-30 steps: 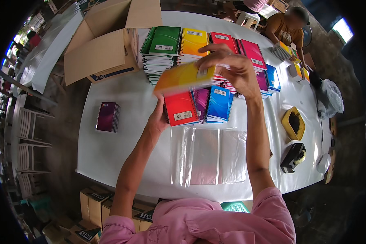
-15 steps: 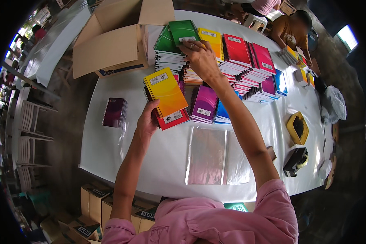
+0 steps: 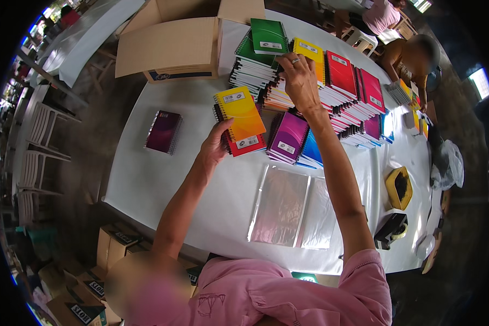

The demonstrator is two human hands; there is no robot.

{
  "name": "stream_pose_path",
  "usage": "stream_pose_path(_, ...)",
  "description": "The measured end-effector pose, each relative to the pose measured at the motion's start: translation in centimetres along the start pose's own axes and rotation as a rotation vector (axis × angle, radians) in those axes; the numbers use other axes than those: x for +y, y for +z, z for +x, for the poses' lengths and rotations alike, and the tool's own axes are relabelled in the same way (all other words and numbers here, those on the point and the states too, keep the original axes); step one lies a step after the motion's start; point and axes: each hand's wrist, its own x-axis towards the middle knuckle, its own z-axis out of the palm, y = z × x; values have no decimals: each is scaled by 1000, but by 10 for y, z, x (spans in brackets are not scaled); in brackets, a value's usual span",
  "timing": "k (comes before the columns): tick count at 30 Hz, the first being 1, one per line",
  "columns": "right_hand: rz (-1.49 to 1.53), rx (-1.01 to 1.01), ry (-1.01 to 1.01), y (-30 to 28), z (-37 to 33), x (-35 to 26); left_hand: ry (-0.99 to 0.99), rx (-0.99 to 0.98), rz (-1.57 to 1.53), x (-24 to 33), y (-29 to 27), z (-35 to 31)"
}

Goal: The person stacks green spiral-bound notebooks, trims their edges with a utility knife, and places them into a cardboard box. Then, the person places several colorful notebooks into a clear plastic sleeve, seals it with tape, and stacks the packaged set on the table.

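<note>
My left hand (image 3: 215,145) grips a small stack of spiral notebooks above the table. A yellow notebook (image 3: 241,117) lies on top, with a red notebook (image 3: 248,145) showing beneath it. My right hand (image 3: 300,81) is at the near corner of the top green notebook (image 3: 269,37), its fingers curled; whether anything is pinched in them is hidden. That green notebook lies askew on a green stack. Beside the hand are stacks topped by a yellow notebook (image 3: 311,53) and a red notebook (image 3: 340,70). Nearer me lies a purple notebook stack (image 3: 289,138).
An open cardboard box (image 3: 168,49) stands at the far left. A dark purple notebook (image 3: 164,132) lies alone on the left. Clear plastic sleeves (image 3: 280,204) lie in front of me. Rightward are a yellow container (image 3: 399,187) and a tape dispenser (image 3: 391,231). Another person (image 3: 410,60) sits far right.
The view has shifted, moving the table's things rightward in it. My right hand has drawn back slightly from over the green notebook's label to its near corner. My left hand still holds the notebooks.
</note>
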Motion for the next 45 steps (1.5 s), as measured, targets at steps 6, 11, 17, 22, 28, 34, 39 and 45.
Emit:
stream_pose_path(6, 76, 34, -67, 3, 24, 2, -4, -38, 37, 4, 10, 3)
stream_pose_path(11, 88, -11, -183, -2, 12, -5, 11, -33, 65, 3, 14, 6)
stream_pose_path(17, 298, 61, -207, -56, -52, -73, -2, -38, -17, 6, 13, -10)
stream_pose_path(22, 418, -167, -343, -61, -89, -93, -61, -68, 77, -2, 16, -24)
stream_pose_path(28, -234, 168, 153, -44, -23, 17, -80, -2, 28, -14, 30, -30)
stream_pose_path(34, -56, 114, 97, -62, -25, 20, -23, -25, 75, -13, 27, -28)
stream_pose_path(39, 139, 44, -44, -92, -60, -64, -95, -108, -23, -25, 8, -18)
stream_pose_path(45, 348, -243, -170, -69, -63, -91, -10, -87, -91, -31, 8, -29)
